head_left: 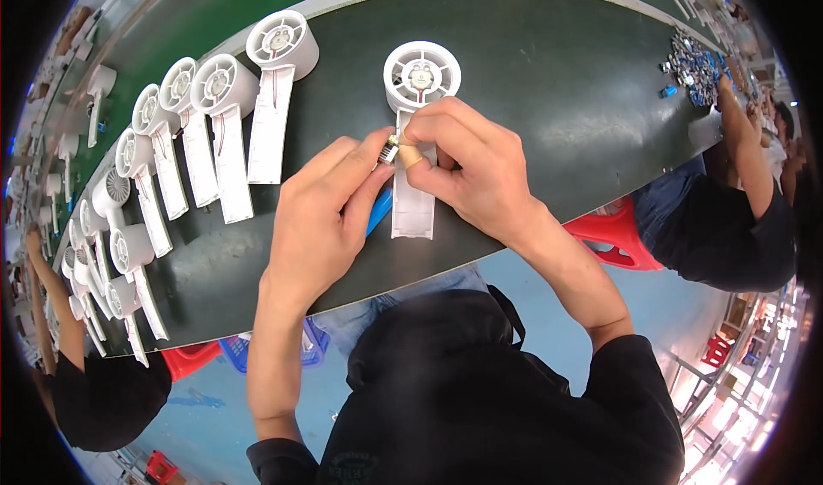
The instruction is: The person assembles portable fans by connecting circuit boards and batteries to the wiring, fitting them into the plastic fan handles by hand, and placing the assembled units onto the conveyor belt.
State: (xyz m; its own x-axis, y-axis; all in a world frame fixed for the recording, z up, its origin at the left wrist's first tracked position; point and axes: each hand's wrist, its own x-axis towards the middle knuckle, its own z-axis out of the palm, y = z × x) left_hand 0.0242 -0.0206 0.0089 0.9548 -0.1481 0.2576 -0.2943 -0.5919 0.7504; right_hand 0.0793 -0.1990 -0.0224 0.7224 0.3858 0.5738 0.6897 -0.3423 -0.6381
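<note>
A white handheld fan body (422, 75) lies in front of me, with its round head away from me and its open handle shell (413, 215) pointing toward me. Over the handle, my left hand (324, 206) pinches a small circuit board (388, 151) between thumb and fingertips. My right hand (471, 168) is closed right beside the board, with a tan cover on one finger. What its fingertips hold is hidden. A blue object (379, 212) shows partly under my left hand, next to the handle; its kind is not clear.
Several white fan bodies (230, 155) lie in a row along the left of the dark green table (549, 82). Small blue and silver parts (693, 69) are heaped at the far right, beside a co-worker's arm (742, 142). Another co-worker (107, 391) sits at left. A red stool (613, 236) stands at right.
</note>
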